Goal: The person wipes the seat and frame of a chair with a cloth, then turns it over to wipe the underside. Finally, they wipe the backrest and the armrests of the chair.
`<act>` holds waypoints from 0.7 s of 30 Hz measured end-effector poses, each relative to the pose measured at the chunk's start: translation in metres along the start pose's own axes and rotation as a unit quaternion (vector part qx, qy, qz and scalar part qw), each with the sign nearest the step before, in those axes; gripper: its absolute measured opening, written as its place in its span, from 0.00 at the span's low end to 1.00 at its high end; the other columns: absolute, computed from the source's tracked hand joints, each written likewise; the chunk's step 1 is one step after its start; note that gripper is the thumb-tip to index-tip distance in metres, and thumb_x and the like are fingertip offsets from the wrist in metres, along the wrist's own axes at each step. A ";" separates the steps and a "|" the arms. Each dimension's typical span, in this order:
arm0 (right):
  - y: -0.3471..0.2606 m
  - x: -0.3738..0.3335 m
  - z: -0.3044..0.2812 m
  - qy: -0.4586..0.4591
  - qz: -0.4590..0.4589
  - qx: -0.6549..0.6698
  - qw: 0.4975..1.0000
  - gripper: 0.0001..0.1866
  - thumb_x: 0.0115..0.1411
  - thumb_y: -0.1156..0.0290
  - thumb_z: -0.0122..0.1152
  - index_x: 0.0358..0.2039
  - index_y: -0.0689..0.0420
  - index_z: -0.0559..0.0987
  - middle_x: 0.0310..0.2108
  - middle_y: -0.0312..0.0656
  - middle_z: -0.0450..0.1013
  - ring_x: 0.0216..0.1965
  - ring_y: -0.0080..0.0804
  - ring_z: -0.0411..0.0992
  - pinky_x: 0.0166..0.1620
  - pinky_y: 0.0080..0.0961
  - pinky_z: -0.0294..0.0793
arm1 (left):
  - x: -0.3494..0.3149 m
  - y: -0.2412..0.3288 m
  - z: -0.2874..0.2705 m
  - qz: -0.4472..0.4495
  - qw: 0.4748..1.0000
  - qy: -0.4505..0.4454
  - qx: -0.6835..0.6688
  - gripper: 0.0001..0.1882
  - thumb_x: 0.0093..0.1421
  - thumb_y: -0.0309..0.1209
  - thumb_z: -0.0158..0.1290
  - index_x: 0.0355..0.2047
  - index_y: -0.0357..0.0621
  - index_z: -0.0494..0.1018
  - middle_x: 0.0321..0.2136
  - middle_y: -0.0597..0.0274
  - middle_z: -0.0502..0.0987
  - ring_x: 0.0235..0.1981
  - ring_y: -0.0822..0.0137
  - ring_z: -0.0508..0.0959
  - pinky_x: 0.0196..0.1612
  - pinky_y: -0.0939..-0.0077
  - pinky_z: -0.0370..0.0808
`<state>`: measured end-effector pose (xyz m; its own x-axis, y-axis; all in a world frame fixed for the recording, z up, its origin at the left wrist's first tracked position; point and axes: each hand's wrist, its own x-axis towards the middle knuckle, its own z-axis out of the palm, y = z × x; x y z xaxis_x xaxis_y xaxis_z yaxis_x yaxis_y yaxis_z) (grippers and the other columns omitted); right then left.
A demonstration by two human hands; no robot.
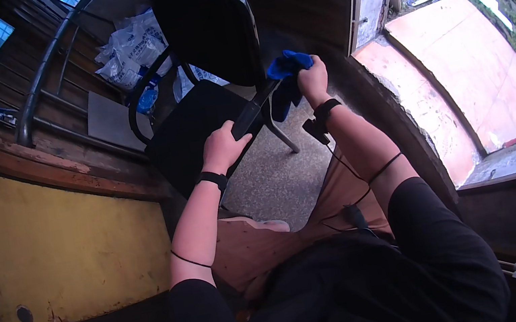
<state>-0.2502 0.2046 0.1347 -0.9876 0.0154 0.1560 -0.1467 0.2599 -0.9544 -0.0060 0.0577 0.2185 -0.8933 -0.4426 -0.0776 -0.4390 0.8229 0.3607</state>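
Observation:
A black chair [208, 26] with a dark seat [190, 121] and curved armrests stands in front of me. My left hand [223, 150] is closed on the near end of the chair's armrest [245, 119], thumb on one side. In my right hand [313, 80] is a bunched blue cloth [288, 66], placed against the far end of the same armrest by the backrest. Part of the cloth hangs below my fingers. The palm sides of both hands are hidden.
White plastic bags [133, 49] lie behind the chair, beside a dark metal railing [41, 71]. A yellow panel [59, 235] stands at left. At right, an opening with a rough sill [416, 107] gives onto outdoor slabs. A cable [349, 169] runs along my right forearm.

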 end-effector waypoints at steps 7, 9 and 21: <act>-0.025 -0.052 0.007 -0.130 -0.264 0.074 0.953 0.11 0.62 0.66 0.65 0.41 0.59 0.79 0.35 0.45 0.77 0.39 0.44 0.75 0.45 0.36 0.73 | 0.001 -0.006 0.008 0.003 0.998 0.055 0.013 0.19 0.57 0.46 0.63 0.37 0.43 0.76 0.30 0.46 0.82 0.35 0.44 0.82 0.39 0.53 0.79; -0.036 -0.091 0.010 -0.191 -0.311 0.040 0.930 0.15 0.57 0.67 0.66 0.43 0.60 0.80 0.44 0.51 0.75 0.50 0.55 0.70 0.53 0.43 0.71 | 0.001 -0.007 0.013 0.015 0.997 0.073 0.019 0.19 0.57 0.46 0.63 0.36 0.43 0.76 0.30 0.45 0.82 0.35 0.43 0.82 0.38 0.52 0.79; -0.018 -0.081 0.008 -0.208 -0.395 -0.058 0.893 0.12 0.54 0.68 0.63 0.40 0.53 0.82 0.40 0.45 0.78 0.47 0.48 0.72 0.50 0.41 0.68 | 0.007 -0.007 0.010 -0.009 0.999 0.037 0.020 0.22 0.56 0.46 0.63 0.43 0.43 0.78 0.32 0.44 0.82 0.36 0.43 0.82 0.40 0.53 0.80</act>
<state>-0.1675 0.1908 0.1376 -0.5182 -0.5700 0.6376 -0.8234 0.1308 -0.5523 -0.0106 0.0528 0.2060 -0.8764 -0.4813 -0.0139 -0.4595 0.8273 0.3233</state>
